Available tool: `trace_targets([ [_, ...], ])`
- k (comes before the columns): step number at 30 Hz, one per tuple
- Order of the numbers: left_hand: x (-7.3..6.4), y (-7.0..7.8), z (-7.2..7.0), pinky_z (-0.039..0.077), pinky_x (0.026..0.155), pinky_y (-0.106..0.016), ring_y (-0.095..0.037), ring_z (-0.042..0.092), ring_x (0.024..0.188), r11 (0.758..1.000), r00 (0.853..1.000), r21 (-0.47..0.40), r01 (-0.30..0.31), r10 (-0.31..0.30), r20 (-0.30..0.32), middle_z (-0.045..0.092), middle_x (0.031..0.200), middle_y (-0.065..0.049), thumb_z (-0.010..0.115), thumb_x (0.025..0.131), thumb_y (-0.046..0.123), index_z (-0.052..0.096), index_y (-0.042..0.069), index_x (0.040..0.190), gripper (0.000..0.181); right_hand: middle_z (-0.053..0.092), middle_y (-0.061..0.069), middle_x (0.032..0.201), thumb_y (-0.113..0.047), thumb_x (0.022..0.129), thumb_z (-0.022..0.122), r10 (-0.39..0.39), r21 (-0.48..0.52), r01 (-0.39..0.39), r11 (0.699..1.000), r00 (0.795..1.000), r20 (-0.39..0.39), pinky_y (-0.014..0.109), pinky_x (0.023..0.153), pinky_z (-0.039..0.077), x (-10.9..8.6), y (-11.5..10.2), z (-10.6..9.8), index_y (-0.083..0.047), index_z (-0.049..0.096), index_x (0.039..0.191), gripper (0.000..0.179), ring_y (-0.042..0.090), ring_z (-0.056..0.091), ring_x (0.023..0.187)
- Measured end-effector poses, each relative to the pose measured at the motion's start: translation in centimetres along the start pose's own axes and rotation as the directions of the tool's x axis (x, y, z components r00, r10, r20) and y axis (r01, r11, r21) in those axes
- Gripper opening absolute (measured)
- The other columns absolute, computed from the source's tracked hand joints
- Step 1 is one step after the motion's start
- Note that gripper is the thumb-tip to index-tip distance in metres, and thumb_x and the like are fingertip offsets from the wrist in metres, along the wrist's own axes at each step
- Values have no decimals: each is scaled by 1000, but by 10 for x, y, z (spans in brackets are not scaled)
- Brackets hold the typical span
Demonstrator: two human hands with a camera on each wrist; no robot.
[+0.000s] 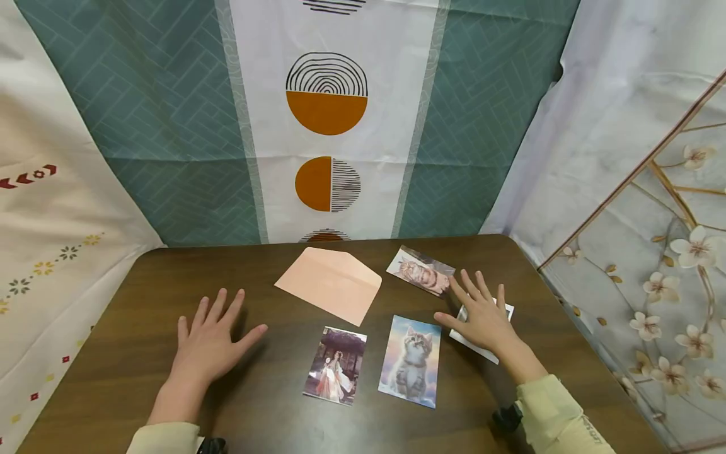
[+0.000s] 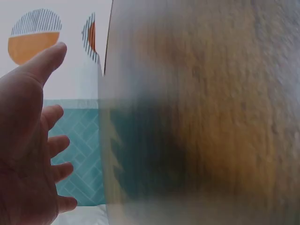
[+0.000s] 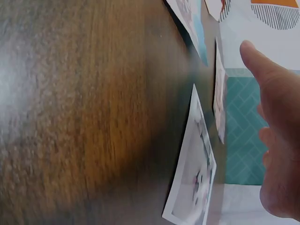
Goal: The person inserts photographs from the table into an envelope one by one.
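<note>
My left hand [image 1: 208, 343] is spread flat over the left part of the table, fingers straight, holding nothing; the left wrist view shows its palm raised above the wood. My right hand [image 1: 482, 318], also spread, hovers over a white-bordered photo card [image 3: 193, 173] and partly covers it in the head view. Beyond its fingertips lies a tilted card with a striped cat [image 1: 420, 271]. To its left is a card of a grey kitten on a pastel sky [image 1: 411, 360]. Further left lies a card of a figure in flowing robes [image 1: 336, 366]. A peach envelope [image 1: 331, 284], flap open, lies behind these cards.
The dark brown wooden table [image 1: 266, 403] ends at a hanging green and white curtain [image 1: 317, 145] at the back. Pale patterned cloth [image 1: 51, 252] hangs on the left, and a floral cloth [image 1: 641, 265] on the right.
</note>
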State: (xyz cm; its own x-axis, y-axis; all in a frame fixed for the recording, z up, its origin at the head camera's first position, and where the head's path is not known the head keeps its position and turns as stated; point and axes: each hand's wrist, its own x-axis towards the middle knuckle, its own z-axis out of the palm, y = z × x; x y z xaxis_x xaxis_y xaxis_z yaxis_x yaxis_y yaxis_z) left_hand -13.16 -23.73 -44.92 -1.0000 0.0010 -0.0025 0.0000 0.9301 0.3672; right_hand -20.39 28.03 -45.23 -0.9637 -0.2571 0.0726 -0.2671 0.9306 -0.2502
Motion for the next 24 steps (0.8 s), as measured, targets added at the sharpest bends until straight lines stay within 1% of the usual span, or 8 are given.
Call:
trace_targets([
  [4,7,10,1,3,112,-86,-62,13,155,1000,1000,9,-17,17,8,17,173,-30,53,97,77,24,15,171,101,15,18,177,-72,94,64,-3,5,3,1000,1000,14,77,119,-11,2,-1,-1,-11,32,168,102,45,1,163],
  [7,14,21,2,5,114,-85,-61,14,155,999,999,19,-39,39,11,18,173,-29,52,96,79,26,15,171,101,14,17,177,-73,94,64,2,-1,-2,1000,1000,25,77,119,-12,3,-1,-1,-11,32,169,102,44,0,164],
  [11,26,38,2,6,116,-83,-59,16,156,997,997,24,-74,74,6,19,174,-27,55,98,74,28,15,170,97,14,16,177,-73,94,64,-7,-10,7,1000,1000,25,75,120,-11,5,-3,-1,-13,32,169,102,44,1,164],
  [14,35,51,3,6,118,-82,-58,16,157,995,995,29,-98,98,16,20,174,-26,58,99,69,30,14,170,94,17,17,176,-72,94,65,-23,-7,23,1000,1000,21,76,120,-10,6,-6,-1,-13,33,168,100,44,3,164],
  [19,52,72,9,4,120,-79,-55,16,159,990,991,54,-129,126,51,20,174,-24,60,100,64,31,14,169,90,24,18,175,-71,95,65,-52,-13,52,999,998,21,76,121,-6,9,-14,-2,-14,33,169,98,44,6,163],
  [24,67,91,16,2,122,-77,-51,14,160,985,984,75,-154,146,107,19,176,-22,59,100,65,31,16,170,90,26,17,174,-69,94,66,-81,-18,81,997,996,24,76,121,-5,13,-24,-3,-17,31,169,98,45,9,163],
])
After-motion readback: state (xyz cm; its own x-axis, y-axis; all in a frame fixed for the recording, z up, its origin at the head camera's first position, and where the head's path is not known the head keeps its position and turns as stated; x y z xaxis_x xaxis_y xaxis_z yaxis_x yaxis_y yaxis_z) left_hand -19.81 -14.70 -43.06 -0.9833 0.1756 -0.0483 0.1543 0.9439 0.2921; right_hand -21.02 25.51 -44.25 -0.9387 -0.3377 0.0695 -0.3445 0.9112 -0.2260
